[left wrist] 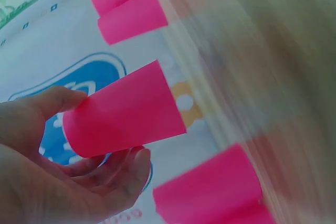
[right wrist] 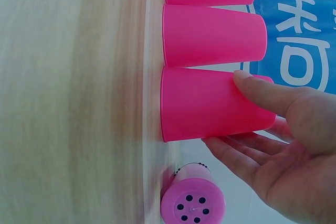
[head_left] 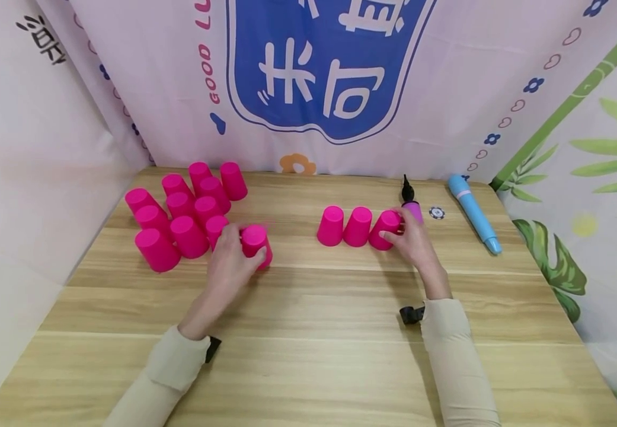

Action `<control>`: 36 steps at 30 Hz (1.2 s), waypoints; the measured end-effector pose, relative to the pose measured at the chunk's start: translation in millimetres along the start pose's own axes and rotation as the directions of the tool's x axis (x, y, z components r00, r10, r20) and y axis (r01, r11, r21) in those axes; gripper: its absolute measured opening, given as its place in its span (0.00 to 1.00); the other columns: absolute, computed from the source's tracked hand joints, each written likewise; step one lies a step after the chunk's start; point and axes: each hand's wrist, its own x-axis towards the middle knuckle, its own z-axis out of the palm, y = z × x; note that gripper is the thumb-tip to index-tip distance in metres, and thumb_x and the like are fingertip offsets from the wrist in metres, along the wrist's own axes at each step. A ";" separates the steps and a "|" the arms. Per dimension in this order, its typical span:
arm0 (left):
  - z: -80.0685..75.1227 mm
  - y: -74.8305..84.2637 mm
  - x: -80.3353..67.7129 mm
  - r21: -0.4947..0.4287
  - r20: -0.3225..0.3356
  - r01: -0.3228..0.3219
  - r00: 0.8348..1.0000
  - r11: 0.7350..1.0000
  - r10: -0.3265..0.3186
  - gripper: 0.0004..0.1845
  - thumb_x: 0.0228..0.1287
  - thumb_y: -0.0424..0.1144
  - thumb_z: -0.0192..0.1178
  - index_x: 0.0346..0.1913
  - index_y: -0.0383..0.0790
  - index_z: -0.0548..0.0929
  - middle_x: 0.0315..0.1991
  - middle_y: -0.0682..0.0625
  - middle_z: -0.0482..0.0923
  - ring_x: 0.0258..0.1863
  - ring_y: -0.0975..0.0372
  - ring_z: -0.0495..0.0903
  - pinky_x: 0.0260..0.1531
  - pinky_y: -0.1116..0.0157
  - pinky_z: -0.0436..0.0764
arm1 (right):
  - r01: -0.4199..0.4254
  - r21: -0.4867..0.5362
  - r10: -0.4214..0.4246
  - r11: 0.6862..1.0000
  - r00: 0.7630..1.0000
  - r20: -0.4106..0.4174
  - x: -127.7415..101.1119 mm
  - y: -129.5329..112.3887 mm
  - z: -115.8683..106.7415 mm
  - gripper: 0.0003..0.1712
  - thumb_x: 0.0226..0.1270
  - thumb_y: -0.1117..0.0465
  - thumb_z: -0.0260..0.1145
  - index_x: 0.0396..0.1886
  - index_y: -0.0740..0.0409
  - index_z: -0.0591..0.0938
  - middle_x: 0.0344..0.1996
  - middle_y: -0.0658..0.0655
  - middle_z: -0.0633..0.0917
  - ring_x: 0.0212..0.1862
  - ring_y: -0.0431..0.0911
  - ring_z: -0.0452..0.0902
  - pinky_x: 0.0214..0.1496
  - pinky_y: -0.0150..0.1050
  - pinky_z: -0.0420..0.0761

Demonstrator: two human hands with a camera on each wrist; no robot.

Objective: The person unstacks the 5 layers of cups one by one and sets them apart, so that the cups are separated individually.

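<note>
My left hand [head_left: 231, 261] holds a pink cup [head_left: 255, 238] upside down by its upper part, thumb on one side and fingers on the other. In the left wrist view that cup [left wrist: 126, 111] looks lifted off the table, beside another pink cup [left wrist: 210, 187]. My right hand [head_left: 414, 240] grips the rightmost pink cup [head_left: 384, 231] of a row of three. In the right wrist view this cup [right wrist: 210, 106] stands mouth down on the table, alongside the middle cup [right wrist: 212, 36]. Left of my left hand stands a cluster of several upturned pink cups [head_left: 189, 237].
Behind my right hand lies a purple pump [head_left: 412, 209] with a black nozzle. To its right are a poker chip [head_left: 437, 212] and a light-blue tube-shaped pump [head_left: 475, 213]. A printed cloth [head_left: 159, 71] hangs along the back edge of the wooden table [head_left: 308, 356].
</note>
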 end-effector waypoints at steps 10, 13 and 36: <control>-40.1 -28.3 -17.7 0.030 -0.020 0.068 0.998 0.997 -0.067 0.29 0.56 0.34 0.65 0.55 0.23 0.65 0.49 0.31 0.68 0.47 0.41 0.71 0.50 0.46 0.74 | 0.000 -0.001 0.000 1.000 1.000 0.001 -0.3 -1.3 -0.1 0.35 0.62 0.65 0.69 0.65 0.67 0.65 0.53 0.68 0.75 0.54 0.62 0.75 0.55 0.53 0.77; -48.1 -36.0 -19.2 0.049 -0.031 0.080 0.996 0.996 -0.078 0.28 0.56 0.35 0.65 0.54 0.23 0.65 0.47 0.32 0.68 0.45 0.41 0.72 0.47 0.46 0.75 | -0.011 -0.002 0.011 1.000 1.000 0.004 -0.1 -1.3 -0.7 0.34 0.62 0.65 0.69 0.66 0.66 0.65 0.53 0.67 0.75 0.54 0.61 0.75 0.55 0.53 0.77; -55.2 -68.2 -7.2 0.056 0.020 0.180 0.983 0.982 -0.181 0.29 0.59 0.36 0.62 0.56 0.21 0.62 0.49 0.29 0.66 0.47 0.39 0.70 0.50 0.43 0.72 | -0.016 -0.009 0.016 1.000 1.000 0.002 -0.9 -2.2 0.3 0.35 0.62 0.65 0.69 0.66 0.66 0.65 0.54 0.67 0.75 0.54 0.60 0.74 0.56 0.53 0.77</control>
